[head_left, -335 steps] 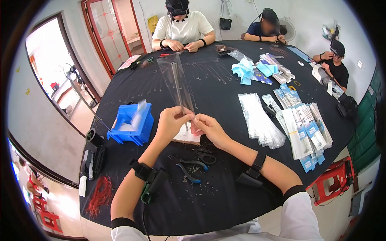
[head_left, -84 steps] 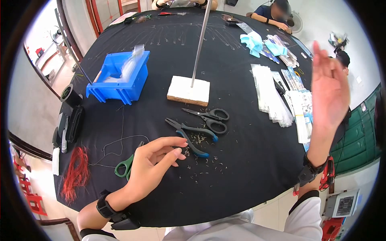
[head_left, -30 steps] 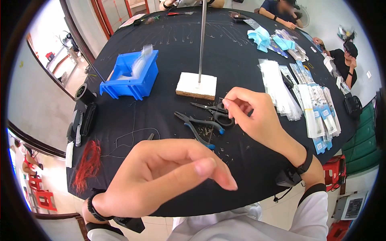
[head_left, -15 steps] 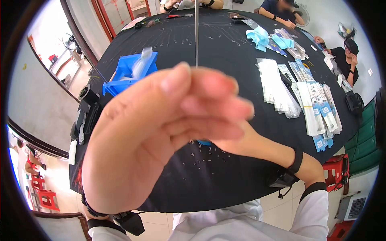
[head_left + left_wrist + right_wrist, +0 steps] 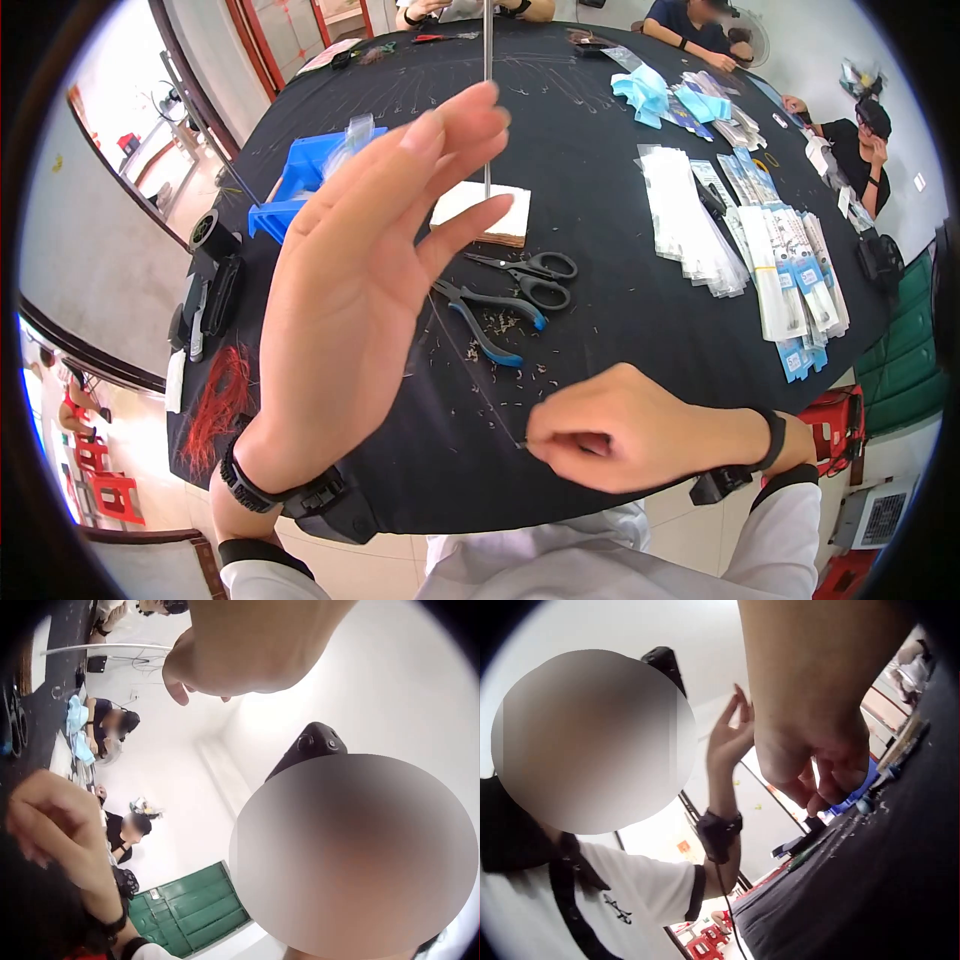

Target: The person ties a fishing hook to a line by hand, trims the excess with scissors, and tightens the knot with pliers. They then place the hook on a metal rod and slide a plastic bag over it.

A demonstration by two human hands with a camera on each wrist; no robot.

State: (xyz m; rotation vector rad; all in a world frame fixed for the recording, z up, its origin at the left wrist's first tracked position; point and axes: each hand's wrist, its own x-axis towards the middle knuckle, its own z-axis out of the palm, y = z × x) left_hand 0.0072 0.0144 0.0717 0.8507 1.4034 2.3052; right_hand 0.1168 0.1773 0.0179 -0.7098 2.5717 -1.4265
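My left hand is raised high over the table, its fingers extended, with nothing visible in its grasp. Lower down, near the front edge, my right hand pinches the end of a thin line between thumb and curled fingers. From there the line slants up and away toward the left hand, fading from sight. Behind the hands lie blue-handled pliers and black scissors. A metal rod stands upright in a white block, partly covered by the left fingers.
A blue bin stands at left, near a dark spool and a bundle of red thread. Packets and clear sleeves lie at right. Small clippings dot the cloth. Other people sit across the table.
The right hand has come down toward the table's front edge from beside the scissors. My left hand rose close before the camera, then drew back with fingers upward, uncovering the pliers and scissors.
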